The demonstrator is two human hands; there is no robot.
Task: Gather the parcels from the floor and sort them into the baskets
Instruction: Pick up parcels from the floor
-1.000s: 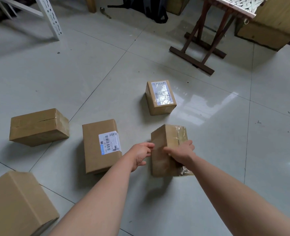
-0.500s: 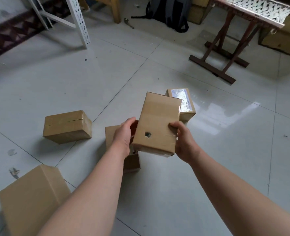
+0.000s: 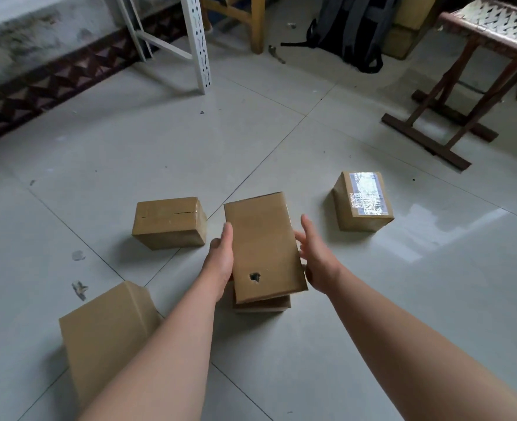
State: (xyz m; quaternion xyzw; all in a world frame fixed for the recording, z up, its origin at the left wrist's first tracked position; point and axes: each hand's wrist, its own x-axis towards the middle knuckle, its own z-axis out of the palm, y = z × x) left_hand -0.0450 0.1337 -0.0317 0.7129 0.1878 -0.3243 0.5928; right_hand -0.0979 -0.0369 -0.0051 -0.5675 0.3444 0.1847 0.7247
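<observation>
The held parcel is a brown box with a small hole near its low end. It is up off the floor, in the middle, between the two hands. The left hand grips its left side with the thumb lying along the edge. Its fingers are hidden behind the box. The right hand is spread wide with straight fingers at the right edge, and I cannot tell if it touches.

Right under the box, another parcel peeks out on the floor. A plain parcel lies to the left and a labelled parcel to the right. A big parcel sits close by the left arm. No basket shows.

Only one hand seems to be truly gripping, so the box could tip and slip out. It would drop on the parcel below, and the hole might tear bigger.
</observation>
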